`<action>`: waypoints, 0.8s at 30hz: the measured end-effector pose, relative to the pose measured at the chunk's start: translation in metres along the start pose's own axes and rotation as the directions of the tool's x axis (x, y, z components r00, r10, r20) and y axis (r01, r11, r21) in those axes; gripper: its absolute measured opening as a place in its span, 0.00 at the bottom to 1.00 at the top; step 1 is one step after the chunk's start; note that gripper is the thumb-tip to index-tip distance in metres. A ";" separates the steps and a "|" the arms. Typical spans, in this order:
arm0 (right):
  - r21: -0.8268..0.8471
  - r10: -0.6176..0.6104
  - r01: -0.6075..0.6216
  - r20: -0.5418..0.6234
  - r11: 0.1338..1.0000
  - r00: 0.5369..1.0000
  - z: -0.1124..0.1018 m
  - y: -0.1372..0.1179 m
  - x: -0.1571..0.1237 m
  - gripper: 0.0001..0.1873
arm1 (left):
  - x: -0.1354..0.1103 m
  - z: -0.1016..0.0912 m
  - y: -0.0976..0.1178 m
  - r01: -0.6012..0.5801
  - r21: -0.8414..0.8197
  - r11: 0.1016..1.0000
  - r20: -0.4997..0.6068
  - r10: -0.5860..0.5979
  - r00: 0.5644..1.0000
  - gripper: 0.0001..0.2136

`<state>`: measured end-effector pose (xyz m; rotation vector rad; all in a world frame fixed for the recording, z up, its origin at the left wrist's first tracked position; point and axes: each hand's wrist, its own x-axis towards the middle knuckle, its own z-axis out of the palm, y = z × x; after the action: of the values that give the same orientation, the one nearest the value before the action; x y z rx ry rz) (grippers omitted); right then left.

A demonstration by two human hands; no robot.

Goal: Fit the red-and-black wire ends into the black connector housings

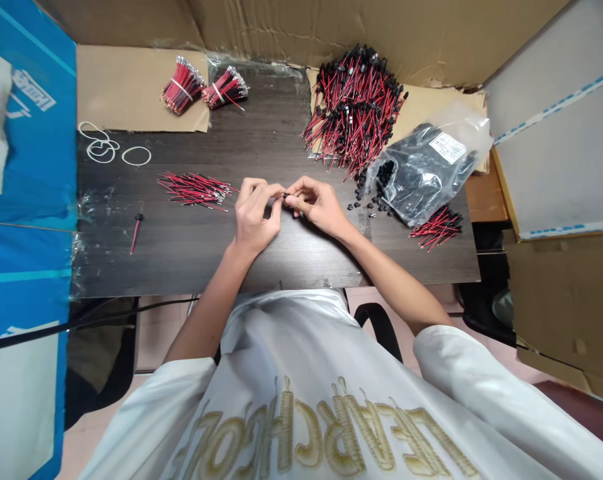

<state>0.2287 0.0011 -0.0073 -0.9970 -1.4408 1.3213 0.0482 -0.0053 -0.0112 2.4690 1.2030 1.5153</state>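
Over the middle of the table, my left hand (pixel 258 212) and my right hand (pixel 317 202) meet fingertip to fingertip, both pinched closed. A small black connector (pixel 286 195) shows between them, at the fingertips of my right hand. What my left fingers pinch is hidden behind them. Left of my left hand lies a loose pile of red and black wires (pixel 196 189) with metal ends. Small black connector housings (pixel 356 198) are scattered to the right of my right hand, by the mouth of a clear plastic bag (pixel 421 170) of black parts.
A big heap of wires with black connectors (pixel 359 107) covers the back right. Two banded wire bundles (pixel 183 87) lie at the back left, above rubber bands (pixel 101 150). One single wire with a connector (pixel 136 233) lies left; a small wire pile (pixel 437 228) lies right. Cardboard walls (pixel 301 30) enclose the back.
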 end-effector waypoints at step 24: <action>0.038 0.096 -0.096 0.004 0.995 0.995 0.000 -0.005 0.003 0.30 | -0.003 0.000 -0.001 0.105 -0.021 0.994 0.063 -0.103 0.993 0.03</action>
<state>0.2277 0.0030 -0.0017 -1.0513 -1.3789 1.4138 0.0467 -0.0065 -0.0136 2.3784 1.2737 1.4084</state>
